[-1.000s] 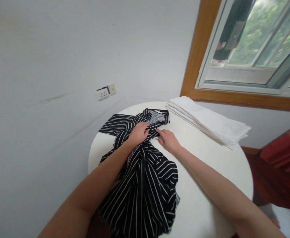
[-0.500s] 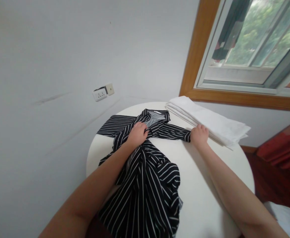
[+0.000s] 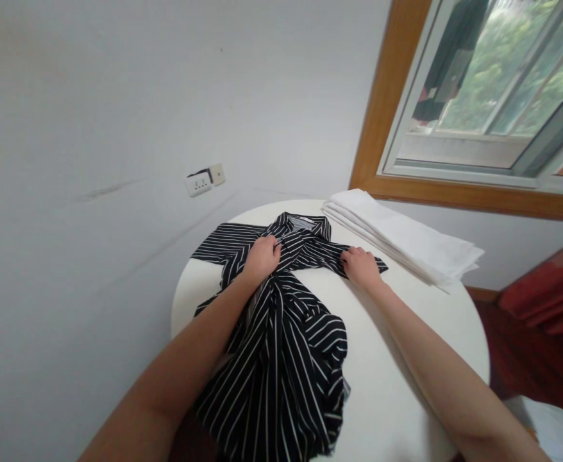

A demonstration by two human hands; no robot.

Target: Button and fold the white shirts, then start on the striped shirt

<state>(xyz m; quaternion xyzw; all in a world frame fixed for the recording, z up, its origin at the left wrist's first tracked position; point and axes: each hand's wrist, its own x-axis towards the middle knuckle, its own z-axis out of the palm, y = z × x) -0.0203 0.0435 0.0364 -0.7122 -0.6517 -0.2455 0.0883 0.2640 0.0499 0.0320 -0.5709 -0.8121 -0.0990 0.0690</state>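
Observation:
A black shirt with thin white stripes (image 3: pixel 281 359) lies spread over a round white table (image 3: pixel 406 372), its lower part hanging off the near edge. My left hand (image 3: pixel 261 258) rests closed on the cloth just below the collar (image 3: pixel 305 224), pinning it down. My right hand (image 3: pixel 361 268) is curled on the shirt's right sleeve (image 3: pixel 332 253), which lies stretched out to the right. The shirt's left sleeve (image 3: pixel 221 240) lies flat toward the wall.
A stack of folded white cloth (image 3: pixel 401 237) lies at the table's far right, close to my right hand. A wall socket (image 3: pixel 203 179) sits on the white wall behind. A wood-framed window (image 3: pixel 478 109) is at the upper right; red floor (image 3: pixel 541 346) lies beyond the table.
My right hand drew the right sleeve out toward the white stack, then came back a little leftward along it. My left hand stayed below the collar.

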